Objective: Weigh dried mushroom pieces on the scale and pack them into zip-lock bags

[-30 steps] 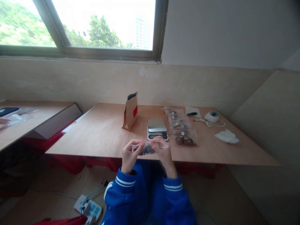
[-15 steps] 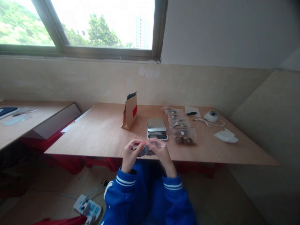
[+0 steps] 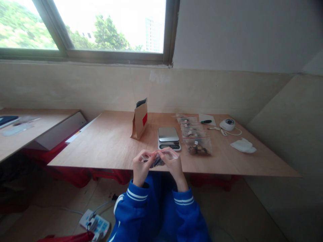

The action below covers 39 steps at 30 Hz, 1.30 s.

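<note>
Between my hands, over the table's front edge, is a clear zip bag [image 3: 158,162] with a red strip along its top and dark pieces inside. My left hand [image 3: 140,165] pinches the strip from the left. On the other side, my right hand [image 3: 174,164] has its thumb and fingers closed on the same strip, close to the left thumb. Just beyond the hands stands a white kitchen scale [image 3: 168,135] with a bare steel plate. To its right lies a zip bag of brown dried pieces [image 3: 199,149], with a small white label.
Several more zip bags [image 3: 192,127] lie in a row behind that one. A brown paper bag [image 3: 140,120] stands left of the scale. Farther right are a green-handled tool [image 3: 206,121], a white dome camera [image 3: 227,125] and crumpled white tissue [image 3: 243,146]. A power strip [image 3: 95,223] lies on the floor.
Both hands have drawn slightly closer together along the bag's red strip, the right moving a little left. The things on the table have stayed put.
</note>
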### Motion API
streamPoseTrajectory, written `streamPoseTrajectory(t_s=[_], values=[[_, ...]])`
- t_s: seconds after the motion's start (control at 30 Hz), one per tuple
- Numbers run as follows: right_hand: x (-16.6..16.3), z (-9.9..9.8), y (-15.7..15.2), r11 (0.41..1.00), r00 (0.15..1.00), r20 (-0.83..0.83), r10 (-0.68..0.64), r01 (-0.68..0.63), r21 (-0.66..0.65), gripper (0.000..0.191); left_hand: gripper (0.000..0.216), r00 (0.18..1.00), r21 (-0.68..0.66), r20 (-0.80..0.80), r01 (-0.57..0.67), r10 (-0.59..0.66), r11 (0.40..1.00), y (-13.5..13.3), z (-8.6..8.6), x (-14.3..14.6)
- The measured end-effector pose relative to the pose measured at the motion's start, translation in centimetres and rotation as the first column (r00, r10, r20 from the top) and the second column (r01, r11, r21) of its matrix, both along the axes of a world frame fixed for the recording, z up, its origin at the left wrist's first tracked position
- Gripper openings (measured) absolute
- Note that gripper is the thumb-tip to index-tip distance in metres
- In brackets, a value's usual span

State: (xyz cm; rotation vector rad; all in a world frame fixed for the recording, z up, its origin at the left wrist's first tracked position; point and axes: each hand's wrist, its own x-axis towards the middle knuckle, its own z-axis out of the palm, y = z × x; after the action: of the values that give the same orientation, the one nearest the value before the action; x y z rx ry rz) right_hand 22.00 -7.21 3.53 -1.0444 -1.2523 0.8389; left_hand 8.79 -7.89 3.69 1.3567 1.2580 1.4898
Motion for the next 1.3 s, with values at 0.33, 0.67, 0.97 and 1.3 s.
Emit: streamPoseTrajectory(t_s=[0.33,0.67,0.97,1.3], values=[[0.4,-0.7,-0.1,0.988,0.989,-0.045,0.14,-0.142,-0.058,0.039,0.033,0.995,-0.091,0.086,-0.036,0.044,0.995,0.2,0.0,-1.0],[0.2,-0.9,-0.1,0.991,0.992,-0.066,0.107,-0.111,-0.073,0.041,0.054,0.985,-0.125,0.1,-0.13,0.143,0.984,0.2,-0.6,-1.0],[0.3,-1.2,-0.2,0.992,0.996,-0.088,0.004,-0.015,-0.125,0.064,0.065,0.987,-0.153,0.139,-0.064,0.086,0.986,-0.3,0.0,-0.5],[1.1,-1.6,-0.3,0.988,0.995,-0.104,0.001,-0.017,-0.151,0.066,0.059,0.979,-0.19,0.199,0.073,-0.035,0.979,-0.1,0.1,-0.7]])
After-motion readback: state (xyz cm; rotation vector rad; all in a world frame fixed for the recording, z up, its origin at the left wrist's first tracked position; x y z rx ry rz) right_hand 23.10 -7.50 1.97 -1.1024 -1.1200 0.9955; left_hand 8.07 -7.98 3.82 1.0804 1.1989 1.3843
